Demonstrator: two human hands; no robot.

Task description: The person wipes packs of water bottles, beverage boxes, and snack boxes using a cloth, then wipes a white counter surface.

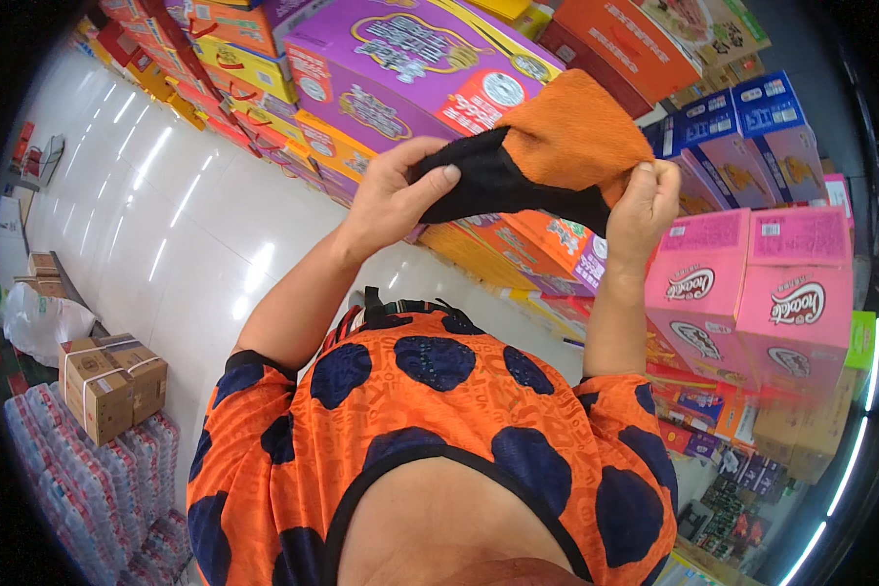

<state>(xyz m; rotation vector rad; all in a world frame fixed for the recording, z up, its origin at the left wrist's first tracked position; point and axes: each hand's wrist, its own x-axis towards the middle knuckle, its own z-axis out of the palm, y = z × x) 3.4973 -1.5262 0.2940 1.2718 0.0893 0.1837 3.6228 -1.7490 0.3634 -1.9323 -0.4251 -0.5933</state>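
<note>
Between my two hands a black and orange piece of cloth (571, 139) is stretched out in front of the stacked boxes. My left hand (403, 190) pinches its black end, thumb on top and the fingers partly hidden behind the cloth. My right hand (643, 205) grips the other end, where the orange part meets the black, with thumb and fingers closed. The orange part bulges upward and is lightly creased. Right behind the cloth stands a large purple carton (410, 66) with printed writing.
Pink cartons (703, 293) stand at the right, below blue-topped boxes (769, 139). At the lower left, strapped brown cartons (113, 381) rest on wrapped packs of bottles (80, 483), near a white plastic bag (47, 322). A shiny tiled floor (168, 212) lies between.
</note>
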